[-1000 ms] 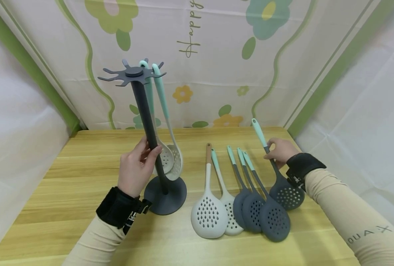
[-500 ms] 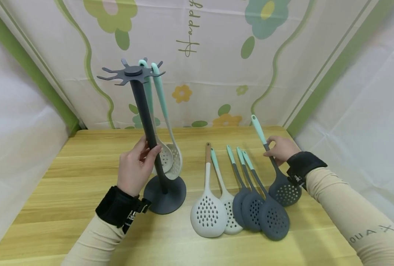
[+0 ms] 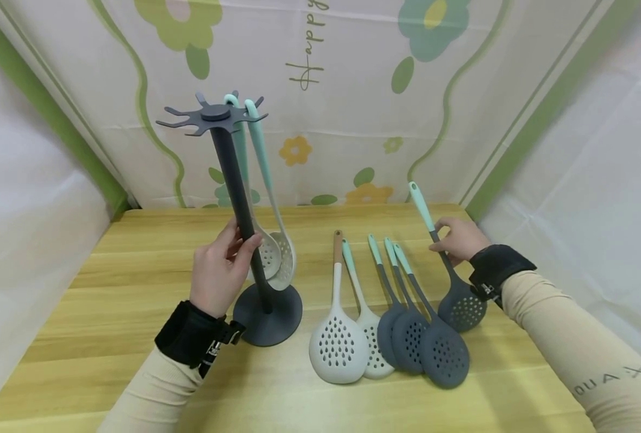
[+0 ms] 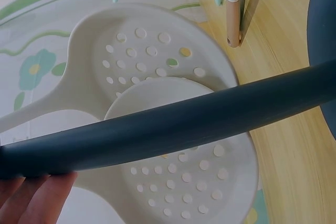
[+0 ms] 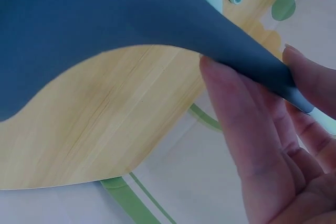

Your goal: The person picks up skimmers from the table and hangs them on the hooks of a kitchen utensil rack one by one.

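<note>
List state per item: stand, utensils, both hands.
Dark utensil stand: upright on the table.
Two pale skimmers: hung on the stand.
Brown-handled white skimmer: lying on the table.
Cream mint-handled skimmer: lying, head partly covered.
Three dark mint-handled utensils: lying, heads overlapping.
Dark perforated skimmer: held, handle raised.
Left hand: gripping the stand.
Right hand: pinching the held skimmer.

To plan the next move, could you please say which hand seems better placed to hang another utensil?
Probably the right hand: it pinches the dark skimmer below the mint grip, while the left hand is occupied gripping the dark stand.
</note>
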Tool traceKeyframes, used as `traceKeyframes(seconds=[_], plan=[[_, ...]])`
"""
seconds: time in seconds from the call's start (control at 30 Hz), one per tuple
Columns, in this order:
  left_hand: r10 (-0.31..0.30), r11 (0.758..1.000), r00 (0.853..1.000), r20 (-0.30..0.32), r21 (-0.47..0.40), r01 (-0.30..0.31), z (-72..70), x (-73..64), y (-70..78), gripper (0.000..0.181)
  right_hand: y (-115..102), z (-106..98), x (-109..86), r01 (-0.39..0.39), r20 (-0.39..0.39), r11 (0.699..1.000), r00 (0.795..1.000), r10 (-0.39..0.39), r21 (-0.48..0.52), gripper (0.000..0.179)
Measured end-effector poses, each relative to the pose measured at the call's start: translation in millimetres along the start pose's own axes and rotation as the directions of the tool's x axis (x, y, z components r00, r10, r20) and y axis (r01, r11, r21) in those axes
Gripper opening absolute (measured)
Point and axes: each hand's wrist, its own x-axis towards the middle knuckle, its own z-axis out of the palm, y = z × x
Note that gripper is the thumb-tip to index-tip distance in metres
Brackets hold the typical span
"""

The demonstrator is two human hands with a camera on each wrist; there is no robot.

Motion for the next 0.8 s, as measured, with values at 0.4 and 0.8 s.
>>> traceKeyframes(seconds=[0.4, 0.8], plan=[[0.006, 1.0, 1.0, 0.002, -0.009, -0.006, -0.1, 0.6, 0.6, 0.026, -6.1, -3.3, -5.1, 0.018, -0.044, 1.0, 0.999, -0.017, 0.023, 0.043], [0.007, 1.0, 1.0, 0.001, 0.003, -0.007, -0.6, 0.9, 1.3, 0.025, -9.6, -4.5, -9.5, 0.042, -0.079, 0.999, 0.996, -0.04, 0.03, 0.044]])
